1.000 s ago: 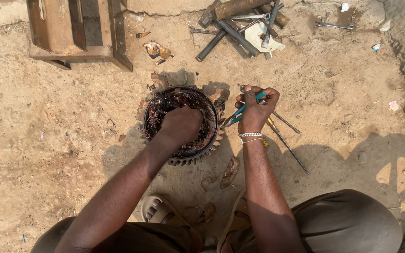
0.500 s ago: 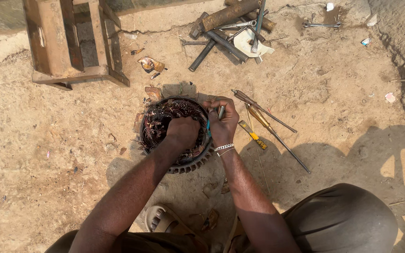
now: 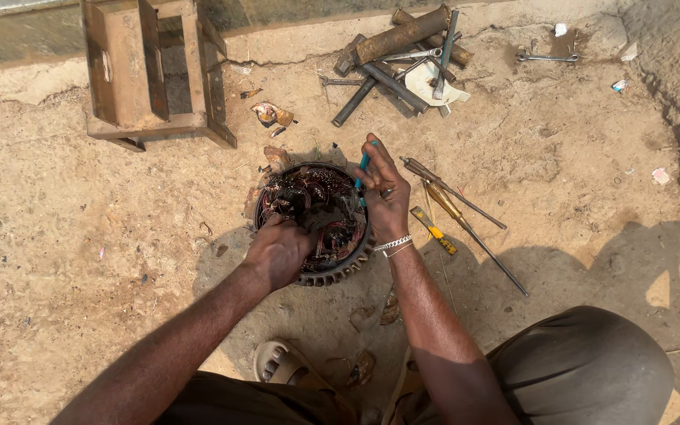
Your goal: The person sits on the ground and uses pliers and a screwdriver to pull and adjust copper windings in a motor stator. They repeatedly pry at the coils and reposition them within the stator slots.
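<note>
The round motor stator (image 3: 316,224) sits on bare sandy ground (image 3: 80,260), with open dirt to its left and screwdrivers (image 3: 454,208) lying just beside it on the right; a wooden stool (image 3: 155,71) and a pile of metal tools (image 3: 403,59) lie well beyond. The left hand (image 3: 277,252) is curled down into the copper windings at the stator's near rim. The right hand (image 3: 383,197) grips a teal-handled tool (image 3: 362,169) at the stator's right edge.
</note>
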